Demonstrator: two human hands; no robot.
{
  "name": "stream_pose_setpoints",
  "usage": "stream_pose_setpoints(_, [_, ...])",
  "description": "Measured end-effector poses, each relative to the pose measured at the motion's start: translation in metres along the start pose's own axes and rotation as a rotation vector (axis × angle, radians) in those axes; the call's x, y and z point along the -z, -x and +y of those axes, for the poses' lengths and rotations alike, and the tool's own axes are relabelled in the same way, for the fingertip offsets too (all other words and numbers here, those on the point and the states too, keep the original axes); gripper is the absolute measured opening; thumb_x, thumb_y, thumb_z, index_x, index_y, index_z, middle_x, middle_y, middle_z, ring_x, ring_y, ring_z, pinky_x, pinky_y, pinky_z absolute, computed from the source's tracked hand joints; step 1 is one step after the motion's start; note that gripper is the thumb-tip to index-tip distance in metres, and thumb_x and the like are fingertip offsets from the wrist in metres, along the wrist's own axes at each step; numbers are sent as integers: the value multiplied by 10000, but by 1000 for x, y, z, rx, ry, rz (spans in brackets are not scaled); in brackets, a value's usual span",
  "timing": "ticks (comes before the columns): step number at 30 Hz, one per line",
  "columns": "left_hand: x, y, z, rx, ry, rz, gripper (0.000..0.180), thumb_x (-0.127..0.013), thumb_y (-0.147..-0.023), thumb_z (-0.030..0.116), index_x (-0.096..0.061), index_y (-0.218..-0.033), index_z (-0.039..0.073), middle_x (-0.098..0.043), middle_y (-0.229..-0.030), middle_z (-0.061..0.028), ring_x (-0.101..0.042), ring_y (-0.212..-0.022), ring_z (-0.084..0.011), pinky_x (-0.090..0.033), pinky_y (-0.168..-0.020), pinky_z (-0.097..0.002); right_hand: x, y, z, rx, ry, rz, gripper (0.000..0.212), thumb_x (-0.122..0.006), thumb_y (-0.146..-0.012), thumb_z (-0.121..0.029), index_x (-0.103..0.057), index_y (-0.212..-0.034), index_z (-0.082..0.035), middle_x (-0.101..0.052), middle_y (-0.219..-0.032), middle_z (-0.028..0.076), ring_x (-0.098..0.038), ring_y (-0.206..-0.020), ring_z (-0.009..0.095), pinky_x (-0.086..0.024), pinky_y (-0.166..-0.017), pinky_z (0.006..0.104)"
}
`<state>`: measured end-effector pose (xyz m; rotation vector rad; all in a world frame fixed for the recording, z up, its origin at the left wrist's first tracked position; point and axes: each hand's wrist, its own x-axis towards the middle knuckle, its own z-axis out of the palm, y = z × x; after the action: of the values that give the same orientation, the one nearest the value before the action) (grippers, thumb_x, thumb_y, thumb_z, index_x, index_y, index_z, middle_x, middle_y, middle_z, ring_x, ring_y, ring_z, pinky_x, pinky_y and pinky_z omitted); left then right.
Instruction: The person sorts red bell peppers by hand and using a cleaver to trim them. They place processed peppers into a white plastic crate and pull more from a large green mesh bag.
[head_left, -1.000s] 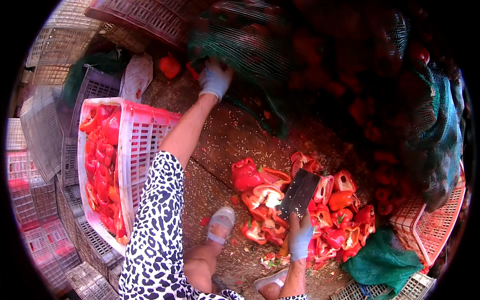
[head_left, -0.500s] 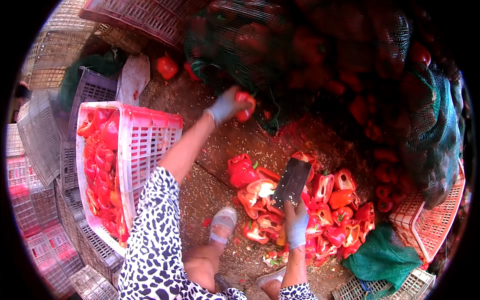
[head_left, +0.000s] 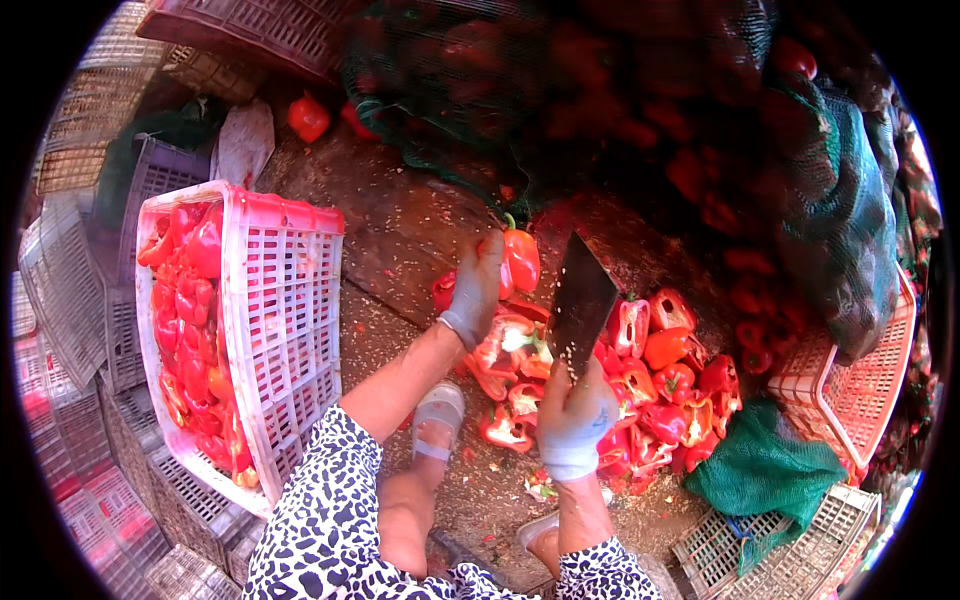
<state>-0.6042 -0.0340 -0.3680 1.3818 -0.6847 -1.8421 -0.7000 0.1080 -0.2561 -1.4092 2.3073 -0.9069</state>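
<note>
My gloved left hand (head_left: pixel 477 287) is closed around a whole red bell pepper (head_left: pixel 521 260), its green stem pointing up. Just to the right, my gloved right hand (head_left: pixel 577 415) grips a cleaver (head_left: pixel 583 305) by its handle, which the fingers hide. The dark, broad blade stands up from the fist, speckled with pale seeds and apart from the held pepper. Behind and beside the cleaver lies a heap of cut red bell peppers (head_left: pixel 662 400), many showing pale cores and seeds.
A white and red plastic crate (head_left: pixel 290 300), tipped on its side, holds cut red pepper pieces (head_left: pixel 190 330) on the left. Full green mesh sacks (head_left: pixel 835 210) loom at the back and right. A green net (head_left: pixel 760 455) lies by a pink crate (head_left: pixel 850 380). Seeds litter the floor.
My left hand has come back toward me with the red pepper, close to the cleaver. My right hand has lifted the cleaver off the heap and turned its blade more upright.
</note>
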Motion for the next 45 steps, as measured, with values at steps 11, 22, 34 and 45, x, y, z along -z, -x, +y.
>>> stream_pose_setpoints(11, [-12, 31, -26, -156, -249, -17, 513, -540, -984, 426, -476, -1250, -8, -582, -1124, -104, -541, -1009, -137, -452, -901, -281, -20, 21, 36, 48, 71, 12, 215, -630, -862, -145, -602, -1037, -22, -618, -652, 152, -615, -582, 339, -455, -530, 443])
stream_pose_setpoints(22, [-18, 59, -30, -170, -585, -34, 554, -538, -984, 379, -429, -1310, -55, -582, -1178, -183, -560, -1074, -217, -445, -949, -334, -18, 13, 47, -117, 243, -318, 192, -570, -921, -205, -540, -1003, -33, -634, -645, 167, -642, -591, 372, -489, -542, 472])
stream_pose_setpoints(34, [-5, 58, -54, -521, -929, -530, 456, -642, -917, 287, -507, -1236, -9, -590, -1161, -160, -562, -1116, -234, -451, -951, -344, -34, 46, 88, -645, -690, 12, 282, -545, -937, -165, -532, -1174, -13, -626, -740, 69, -594, -565, 155, -463, -471, 310])
stream_pose_setpoints(45, [48, -25, 39, -310, -534, -352, 706, -593, -935, 431, -344, -1460, 30, -429, -1425, -190, -585, -1105, -291, -464, -980, -423, -34, 37, 117, -803, -929, -66, 323, -560, -937, -167, -479, -1224, -45, -611, -830, 52, -545, -520, 96, -391, -391, 216])
